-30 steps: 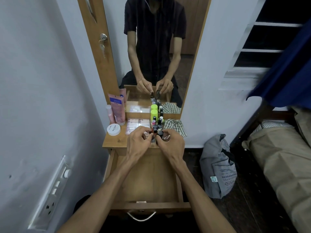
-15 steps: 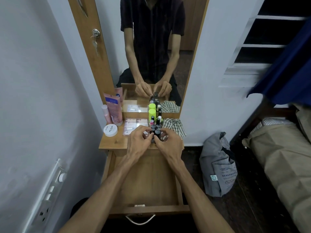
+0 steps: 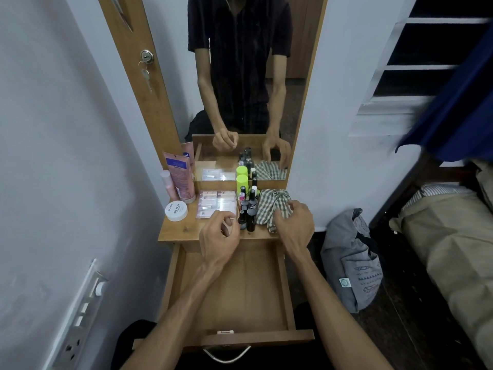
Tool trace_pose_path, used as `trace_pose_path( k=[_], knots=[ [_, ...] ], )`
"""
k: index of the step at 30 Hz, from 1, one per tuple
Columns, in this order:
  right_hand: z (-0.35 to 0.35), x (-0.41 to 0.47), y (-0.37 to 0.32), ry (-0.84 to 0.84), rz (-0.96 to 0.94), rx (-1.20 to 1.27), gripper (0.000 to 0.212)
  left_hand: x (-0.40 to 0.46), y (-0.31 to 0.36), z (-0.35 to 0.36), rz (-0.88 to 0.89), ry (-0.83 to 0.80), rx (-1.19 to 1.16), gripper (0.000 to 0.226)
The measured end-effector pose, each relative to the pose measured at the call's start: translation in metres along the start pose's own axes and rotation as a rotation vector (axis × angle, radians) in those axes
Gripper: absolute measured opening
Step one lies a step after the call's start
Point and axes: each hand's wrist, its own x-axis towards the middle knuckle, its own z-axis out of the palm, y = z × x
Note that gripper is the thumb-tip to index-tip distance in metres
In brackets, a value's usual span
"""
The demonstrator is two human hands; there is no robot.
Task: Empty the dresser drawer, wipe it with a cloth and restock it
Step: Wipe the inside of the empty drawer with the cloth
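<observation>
One cloth (image 3: 274, 206), right hand (image 3: 294, 225) fingers gripping it; left hand (image 3: 218, 236) loosely curled, holding nothing; one drawer (image 3: 234, 289).

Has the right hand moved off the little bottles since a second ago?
Yes. The right hand has gone to the right, away from the bottles, and now grips the checked cloth on the dresser top.

This is a bedroom in a home. A narrow wooden dresser (image 3: 184, 231) with a tall mirror (image 3: 248, 76) stands against the wall, cosmetics bottles (image 3: 246, 209) at the back edge of its top. A bed (image 3: 453, 236) with bedding and a curtain (image 3: 458, 89) are at the right.
</observation>
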Motion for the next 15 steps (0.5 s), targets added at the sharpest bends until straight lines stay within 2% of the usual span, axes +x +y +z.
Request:
trace_pose_path(
  k=[6, 8, 11, 15],
  knots=[
    [0.019, 0.028, -0.006, -0.082, 0.107, -0.14, 0.065, -0.022, 0.014, -0.001, 0.057, 0.043, -0.044, 0.025],
    [0.023, 0.034, -0.009, -0.101, 0.133, -0.189, 0.067, -0.031, 0.015, -0.001, 0.068, 0.028, -0.062, 0.02],
    [0.023, 0.038, -0.01, -0.103, 0.14, -0.207, 0.058, -0.046, 0.016, -0.001, 0.089, 0.01, -0.099, 0.01],
    [0.014, 0.03, -0.012, -0.057, 0.118, -0.08, 0.037, -0.063, 0.021, -0.002, 0.097, -0.015, -0.131, 0.012]
  ],
)
